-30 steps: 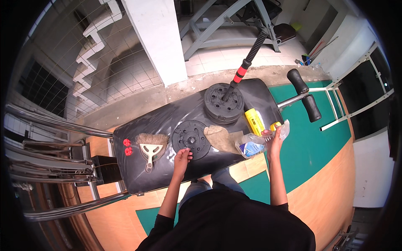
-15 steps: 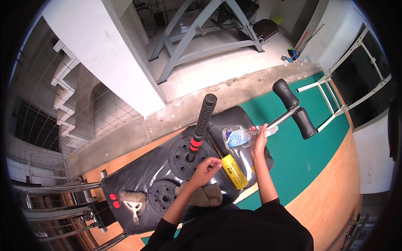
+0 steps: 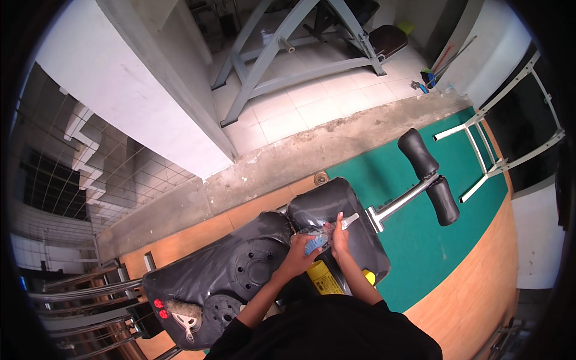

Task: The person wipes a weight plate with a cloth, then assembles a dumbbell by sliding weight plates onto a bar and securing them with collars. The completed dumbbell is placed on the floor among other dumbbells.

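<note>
Both my hands are on a clear spray bottle (image 3: pixel 317 241) with a blue label and a pale trigger head, held low over the bench's end pad. My left hand (image 3: pixel 298 257) is wrapped round the bottle's body. My right hand (image 3: pixel 339 240) closes about its neck, just below the trigger. Beneath my wrists a yellow canister (image 3: pixel 324 278) lies on the black padded bench (image 3: pixel 204 255), partly hidden by my sleeve. A yellow rounded thing (image 3: pixel 369 277) shows beside my right forearm.
Two black weight plates, one larger (image 3: pixel 257 264) and one smaller (image 3: pixel 221 309), lie on the bench. Left of them are a brush (image 3: pixel 185 318) and two red collars (image 3: pixel 161 309). A padded roller bar (image 3: pixel 425 177) juts out rightward over green matting (image 3: pixel 414 258).
My left hand has moved from beside the canister onto the spray bottle. The bottle has come lower and nearer. The black ribbed bar no longer shows standing above the larger plate.
</note>
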`<state>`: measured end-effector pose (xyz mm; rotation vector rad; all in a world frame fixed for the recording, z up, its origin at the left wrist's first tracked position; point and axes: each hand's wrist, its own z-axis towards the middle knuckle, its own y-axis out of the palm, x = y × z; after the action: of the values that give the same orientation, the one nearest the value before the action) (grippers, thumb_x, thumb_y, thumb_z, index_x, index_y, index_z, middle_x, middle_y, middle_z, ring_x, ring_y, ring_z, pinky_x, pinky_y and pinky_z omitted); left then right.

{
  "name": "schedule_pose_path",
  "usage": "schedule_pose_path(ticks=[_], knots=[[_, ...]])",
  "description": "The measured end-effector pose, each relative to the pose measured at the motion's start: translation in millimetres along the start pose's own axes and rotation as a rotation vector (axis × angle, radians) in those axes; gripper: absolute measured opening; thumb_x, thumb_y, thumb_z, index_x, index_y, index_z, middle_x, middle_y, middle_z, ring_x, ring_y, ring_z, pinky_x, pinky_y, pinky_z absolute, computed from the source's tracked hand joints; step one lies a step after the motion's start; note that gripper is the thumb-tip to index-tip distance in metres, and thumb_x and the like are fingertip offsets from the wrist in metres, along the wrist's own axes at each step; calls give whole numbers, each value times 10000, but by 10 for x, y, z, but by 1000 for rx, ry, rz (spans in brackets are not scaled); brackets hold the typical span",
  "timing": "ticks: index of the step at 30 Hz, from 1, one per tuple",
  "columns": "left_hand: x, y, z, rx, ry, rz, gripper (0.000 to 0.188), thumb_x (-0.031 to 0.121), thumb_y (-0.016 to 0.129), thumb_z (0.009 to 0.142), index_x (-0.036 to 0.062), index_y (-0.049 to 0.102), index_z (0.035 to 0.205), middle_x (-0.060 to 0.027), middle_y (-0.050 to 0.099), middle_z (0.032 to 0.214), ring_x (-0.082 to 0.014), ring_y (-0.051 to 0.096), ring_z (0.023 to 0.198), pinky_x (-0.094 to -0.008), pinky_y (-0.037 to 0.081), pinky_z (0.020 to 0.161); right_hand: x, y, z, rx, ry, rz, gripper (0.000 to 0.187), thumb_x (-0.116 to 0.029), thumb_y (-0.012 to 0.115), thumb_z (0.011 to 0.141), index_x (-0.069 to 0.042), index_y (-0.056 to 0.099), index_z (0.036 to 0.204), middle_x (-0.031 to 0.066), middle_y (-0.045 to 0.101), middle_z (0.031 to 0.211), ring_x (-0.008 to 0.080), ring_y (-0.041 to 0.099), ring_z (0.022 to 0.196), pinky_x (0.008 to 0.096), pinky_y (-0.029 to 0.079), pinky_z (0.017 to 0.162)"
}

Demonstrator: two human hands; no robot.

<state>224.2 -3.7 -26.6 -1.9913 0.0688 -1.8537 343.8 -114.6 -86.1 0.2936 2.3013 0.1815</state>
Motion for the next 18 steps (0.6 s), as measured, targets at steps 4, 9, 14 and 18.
schedule_pose_path(ticks=[4, 9, 14, 18], knots=[[-121, 110, 59, -47, -26, 54, 445, 226, 690, 824, 40, 479, 1169, -181, 474, 1117, -321, 507, 1079, -361, 446, 866, -48, -3, -63, -3, 31, -76, 529, -533, 601, 838, -35, 484, 971, 50, 547, 813, 150, 580, 759, 281, 481, 680], [-134, 248, 100, -112, -72, 92, 498, 264, 693, 814, -6, 469, 1168, -238, 510, 1138, -365, 514, 1065, -405, 425, 894, 29, -234, 114, 27, -61, -317, 464, -454, 632, 844, -19, 514, 952, 58, 584, 798, 160, 589, 761, 270, 463, 674], [-253, 311, 123, -166, 7, 229, 526, 303, 686, 810, -39, 477, 1149, -240, 535, 1112, -377, 523, 1064, -423, 414, 919, 178, -316, 168, 445, -729, -766, 512, -475, 694, 783, -13, 553, 952, 42, 582, 753, 158, 582, 738, 286, 472, 712], [-217, 313, 134, -174, -89, 192, 534, 316, 681, 812, -42, 484, 1155, -243, 538, 1120, -377, 517, 1088, -421, 404, 940, -25, -523, 210, -50, -63, -542, 960, -542, 771, 663, 97, 334, 1231, 120, 543, 989, 151, 574, 756, 256, 486, 540]])
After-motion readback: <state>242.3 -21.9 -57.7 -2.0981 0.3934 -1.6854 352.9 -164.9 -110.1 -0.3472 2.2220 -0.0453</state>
